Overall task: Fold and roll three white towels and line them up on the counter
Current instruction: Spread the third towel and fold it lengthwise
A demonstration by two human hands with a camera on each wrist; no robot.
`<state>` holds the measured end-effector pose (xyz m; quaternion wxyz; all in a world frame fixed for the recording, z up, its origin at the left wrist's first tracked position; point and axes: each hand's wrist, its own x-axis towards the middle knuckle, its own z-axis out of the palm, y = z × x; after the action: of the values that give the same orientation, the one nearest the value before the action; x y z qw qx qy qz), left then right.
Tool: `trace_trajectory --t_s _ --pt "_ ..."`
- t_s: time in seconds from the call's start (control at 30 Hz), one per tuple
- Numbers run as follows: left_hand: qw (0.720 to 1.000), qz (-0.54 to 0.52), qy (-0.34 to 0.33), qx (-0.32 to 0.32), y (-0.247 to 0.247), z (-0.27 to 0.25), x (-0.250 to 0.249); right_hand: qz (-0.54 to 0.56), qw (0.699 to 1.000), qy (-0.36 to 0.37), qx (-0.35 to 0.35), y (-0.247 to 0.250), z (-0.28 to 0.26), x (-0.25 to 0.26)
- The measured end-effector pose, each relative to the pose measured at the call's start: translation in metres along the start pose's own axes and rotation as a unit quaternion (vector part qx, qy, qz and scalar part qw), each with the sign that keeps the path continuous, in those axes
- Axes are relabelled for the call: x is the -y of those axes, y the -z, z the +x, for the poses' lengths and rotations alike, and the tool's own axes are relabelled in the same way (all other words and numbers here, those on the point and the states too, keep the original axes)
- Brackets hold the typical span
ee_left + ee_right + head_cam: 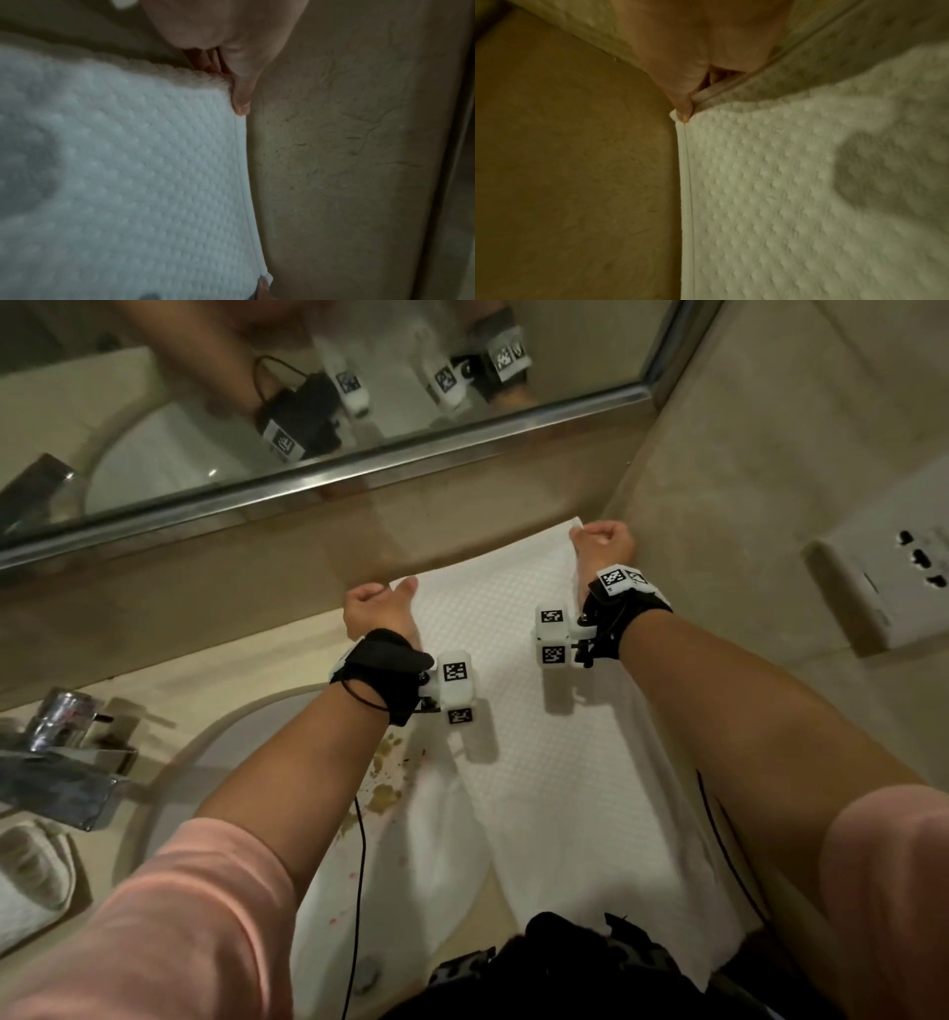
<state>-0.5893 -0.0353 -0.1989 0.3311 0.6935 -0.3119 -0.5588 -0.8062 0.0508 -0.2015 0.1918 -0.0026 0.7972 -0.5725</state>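
Note:
A white waffle-weave towel (518,670) lies stretched from the counter's back wall toward me, its near end draped over the front edge. My left hand (377,603) pinches the towel's far left corner, my right hand (598,539) pinches the far right corner. The left wrist view shows the towel (128,172) with my thumb on its hemmed corner, by the beige counter. In the right wrist view, my right hand (684,113) pinches the hem at the corner of the towel (795,203). A second white towel (411,865) lies beneath, over the basin side.
A chrome faucet (67,752) stands at the left by the round sink rim (154,793). A rolled white towel (31,875) sits at the far left edge. The mirror (308,392) runs along the back wall. A wall socket (893,588) is at the right.

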Motion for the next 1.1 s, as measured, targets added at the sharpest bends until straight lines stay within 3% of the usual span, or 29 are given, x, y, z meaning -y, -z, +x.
trace_trajectory --t_s 0.2,0.57,0.73,0.97,1.1 --pt "0.994 0.106 -0.039 -0.009 -0.005 0.003 -0.001 -0.126 0.992 -0.018 0.021 -0.007 0.015 -0.007" --pt "0.964 0.252 -0.079 -0.005 0.007 0.011 0.005 -0.242 0.97 0.001 0.035 -0.009 0.033 -0.023" --pt "0.959 0.272 -0.083 -0.012 0.012 0.007 0.01 -0.261 0.965 0.008 0.025 0.001 0.016 -0.021" --pt "0.951 0.3 -0.069 0.035 0.031 -0.018 0.019 -0.29 0.957 0.032 0.013 0.051 -0.044 -0.031" --pt "0.938 0.335 -0.01 0.092 0.051 -0.046 0.034 -0.337 0.94 0.009 0.05 0.089 -0.078 -0.041"
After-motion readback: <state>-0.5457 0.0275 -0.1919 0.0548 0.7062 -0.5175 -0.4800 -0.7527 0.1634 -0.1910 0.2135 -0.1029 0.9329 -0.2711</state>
